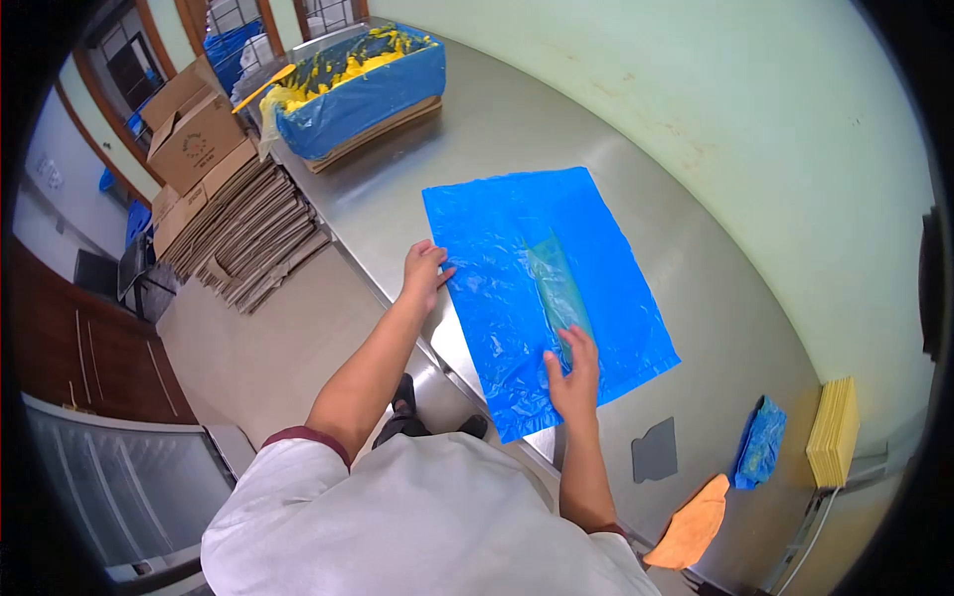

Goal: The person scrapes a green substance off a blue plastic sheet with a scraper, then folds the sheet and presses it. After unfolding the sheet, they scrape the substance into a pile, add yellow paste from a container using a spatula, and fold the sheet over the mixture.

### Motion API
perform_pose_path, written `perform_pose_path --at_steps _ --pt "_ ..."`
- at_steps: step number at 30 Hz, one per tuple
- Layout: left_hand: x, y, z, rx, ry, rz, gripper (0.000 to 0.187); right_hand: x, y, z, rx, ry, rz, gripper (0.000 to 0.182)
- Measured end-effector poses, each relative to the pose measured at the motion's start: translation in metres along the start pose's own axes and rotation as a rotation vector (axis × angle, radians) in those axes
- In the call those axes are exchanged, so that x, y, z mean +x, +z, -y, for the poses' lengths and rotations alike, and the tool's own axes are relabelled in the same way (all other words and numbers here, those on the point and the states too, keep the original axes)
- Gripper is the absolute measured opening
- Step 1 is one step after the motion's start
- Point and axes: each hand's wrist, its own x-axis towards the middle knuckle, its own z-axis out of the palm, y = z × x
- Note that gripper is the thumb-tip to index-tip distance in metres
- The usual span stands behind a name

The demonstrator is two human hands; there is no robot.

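Observation:
A large blue plastic sheet lies spread and wrinkled over the steel table. On its middle rests a long, narrow, greenish see-through plastic film, creased along its length. My left hand is at the sheet's left edge, with fingertips right at the plastic and a gap between thumb and fingers. Lower on the sheet, my right hand has its fingers spread, their tips over the near end of the green film.
A blue-lined box of yellow paste, with a yellow spatula, stands at the table's far end. Flattened cardboard is piled on the floor at left. At right lie a grey scraper, orange cloth, folded blue plastic and a yellow stack.

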Motion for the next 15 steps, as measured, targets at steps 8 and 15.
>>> perform_pose_path --at_steps 8,15 --pt "0.04 -0.006 0.009 0.077 0.166 -0.11 0.058 0.005 0.025 0.015 0.039 -0.02 0.145 0.04" --pt "0.046 0.012 -0.022 0.046 -0.04 -0.015 0.05 0.016 0.033 0.019 0.037 0.047 0.181 0.043"
